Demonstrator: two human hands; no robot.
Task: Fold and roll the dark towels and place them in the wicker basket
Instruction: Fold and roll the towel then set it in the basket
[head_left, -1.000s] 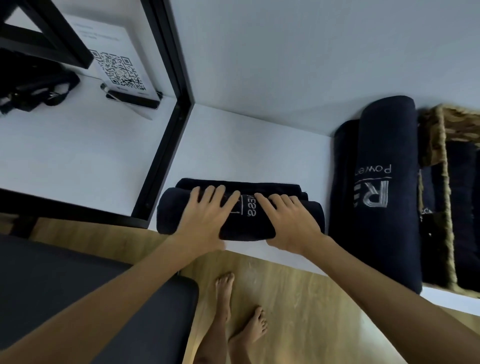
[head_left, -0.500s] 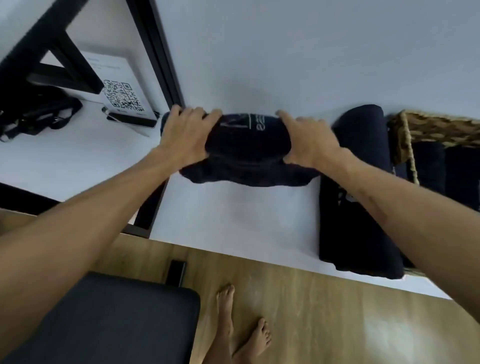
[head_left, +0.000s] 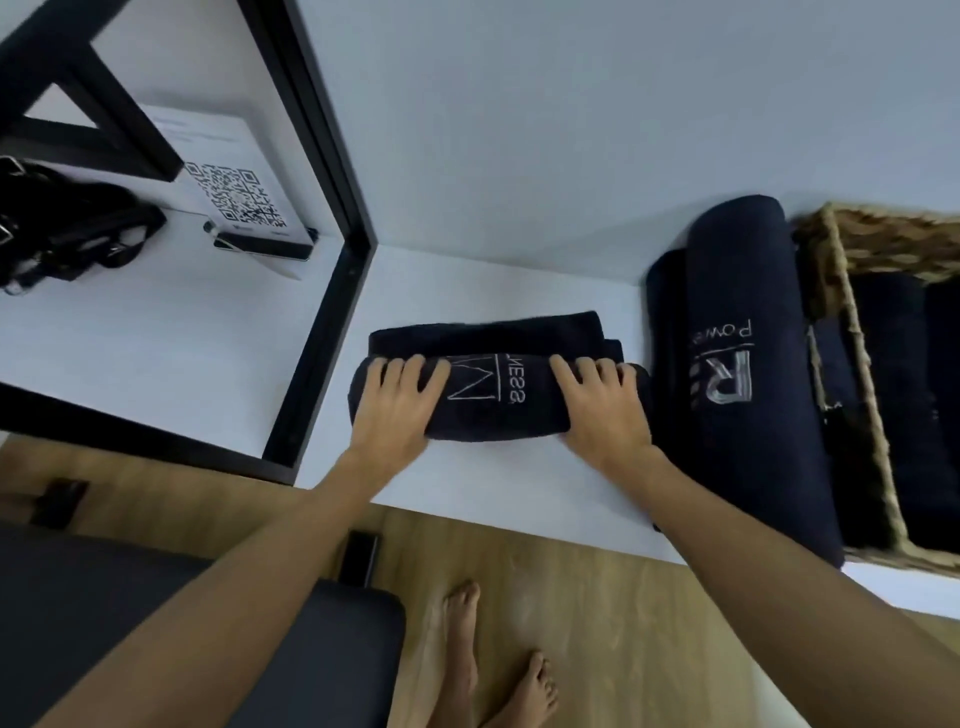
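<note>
A dark towel (head_left: 493, 410) with a white printed logo lies partly rolled on the white table (head_left: 467, 280), its unrolled flat part on the far side. My left hand (head_left: 395, 405) presses on the roll's left end and my right hand (head_left: 602, 410) on its right end, fingers stretched over the top. To the right lies a larger rolled dark towel (head_left: 748, 374) with silver lettering, beside the wicker basket (head_left: 872, 244). Dark towels (head_left: 893, 395) sit inside the basket.
A black frame post (head_left: 332, 312) stands left of the towel. Beyond it are a QR-code sign (head_left: 234, 197) and a black bag (head_left: 62, 223). A dark padded bench (head_left: 156, 623) stands on the wooden floor below the table edge, near my bare feet.
Half a second ago both hands held the towel lifted toward the wall. Now it lies back on the table as a roll, with my hands pressing on top as before.
</note>
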